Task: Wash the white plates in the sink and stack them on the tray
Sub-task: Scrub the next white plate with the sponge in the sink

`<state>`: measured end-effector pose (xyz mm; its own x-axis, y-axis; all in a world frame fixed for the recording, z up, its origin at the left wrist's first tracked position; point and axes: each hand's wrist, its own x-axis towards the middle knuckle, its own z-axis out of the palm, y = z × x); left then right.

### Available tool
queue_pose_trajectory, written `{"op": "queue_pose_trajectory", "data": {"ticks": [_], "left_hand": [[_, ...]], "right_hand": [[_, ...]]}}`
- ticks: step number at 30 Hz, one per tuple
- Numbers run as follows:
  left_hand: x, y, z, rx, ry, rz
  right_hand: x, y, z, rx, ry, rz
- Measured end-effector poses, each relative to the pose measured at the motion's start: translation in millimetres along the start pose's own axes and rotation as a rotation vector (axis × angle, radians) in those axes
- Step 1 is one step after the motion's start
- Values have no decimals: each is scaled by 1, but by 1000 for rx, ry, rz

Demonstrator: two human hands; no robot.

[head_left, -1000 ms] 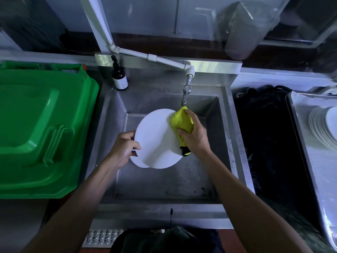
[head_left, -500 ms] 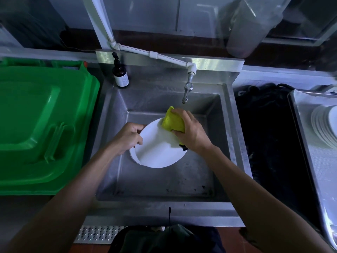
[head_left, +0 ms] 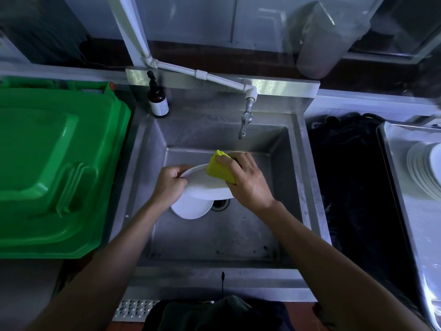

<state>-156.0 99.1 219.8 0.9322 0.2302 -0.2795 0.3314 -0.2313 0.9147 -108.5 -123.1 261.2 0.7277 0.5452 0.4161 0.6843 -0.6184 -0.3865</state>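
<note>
Left hand (head_left: 170, 185) gripping round white plate (head_left: 205, 187) by its rim over steel sink (head_left: 214, 237); right hand (head_left: 245, 180) clutching yellow sponge (head_left: 219, 170), pressing it on plate; second white plate (head_left: 191, 207) lying underneath.

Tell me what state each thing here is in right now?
Held plate: tilted, gripped by left hand.
Sponge: pressed on it by right hand.
Second plate: on sink floor.
Tap: no visible water.
Tray: plates stacked.
Green bin: closed.
</note>
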Motion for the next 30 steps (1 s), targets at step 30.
{"op": "queue_pose_trajectory", "data": {"ticks": [30], "left_hand": [[-23,22,33,-1120,79,-653]], "right_hand": [[-47,12,3,-44,-91,-174]]}}
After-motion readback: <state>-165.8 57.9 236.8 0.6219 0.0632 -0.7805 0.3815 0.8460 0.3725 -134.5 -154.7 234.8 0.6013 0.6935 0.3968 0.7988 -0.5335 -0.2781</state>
